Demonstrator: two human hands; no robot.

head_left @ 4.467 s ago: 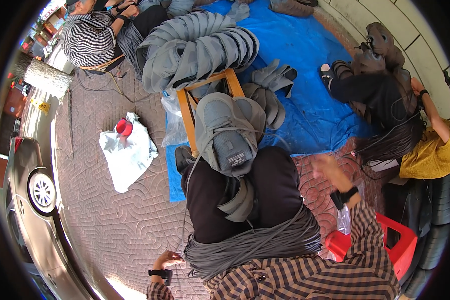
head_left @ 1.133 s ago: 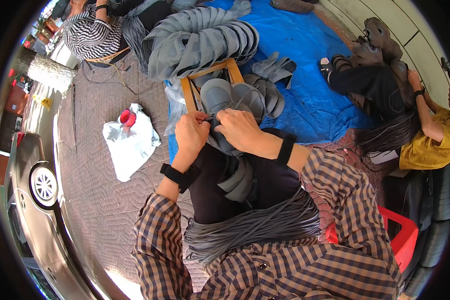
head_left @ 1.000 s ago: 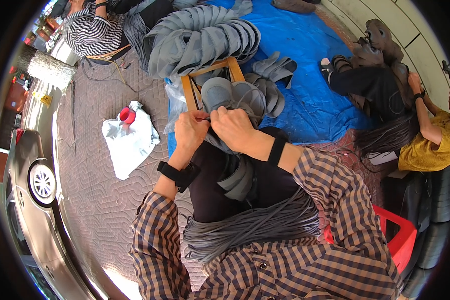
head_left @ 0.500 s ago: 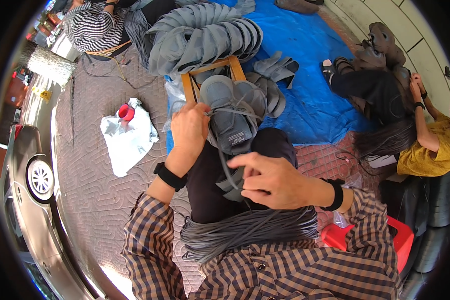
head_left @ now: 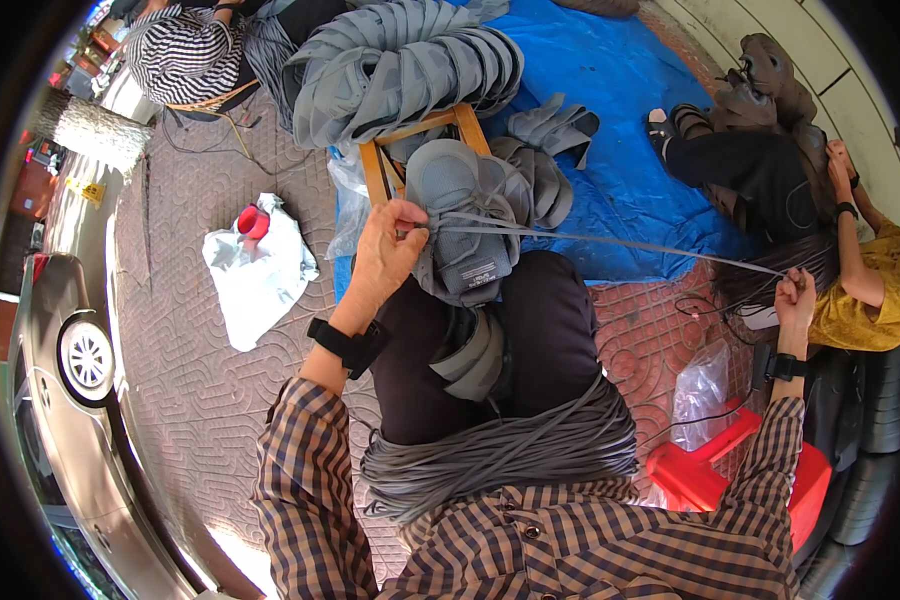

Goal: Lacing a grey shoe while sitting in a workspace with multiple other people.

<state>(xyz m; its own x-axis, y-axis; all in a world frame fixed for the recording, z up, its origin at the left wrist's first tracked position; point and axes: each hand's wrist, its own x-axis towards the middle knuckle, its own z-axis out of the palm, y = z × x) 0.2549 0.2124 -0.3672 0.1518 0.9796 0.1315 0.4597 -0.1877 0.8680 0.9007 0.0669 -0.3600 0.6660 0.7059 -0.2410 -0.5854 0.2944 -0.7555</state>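
Note:
A grey shoe upper (head_left: 466, 265) with its tongue showing rests at my knees, against a wooden frame (head_left: 374, 172). My left hand (head_left: 392, 243) is closed in a pinch at the upper's left edge, on the grey shoelace there. From the upper's eyelets the shoelace (head_left: 610, 241) runs taut to the far right. Out there, my right hand (head_left: 794, 300) is closed around the lace's other end, with that arm stretched out. A bundle of grey laces (head_left: 500, 455) lies across my lap. Another grey upper (head_left: 473, 365) sits between my thighs.
Stacked grey uppers (head_left: 400, 75) stand beyond the frame, with loose ones (head_left: 550, 130) on a blue tarp (head_left: 640, 170). A person in yellow (head_left: 860, 300) sits at right, near a red stool (head_left: 690, 475). A white bag (head_left: 260, 275) lies left; a car (head_left: 80, 400) stands farther left.
My right hand has swung from in front of the shoe upper out to the far right, drawing the shoelace taut. My left hand stays at the upper's left edge.

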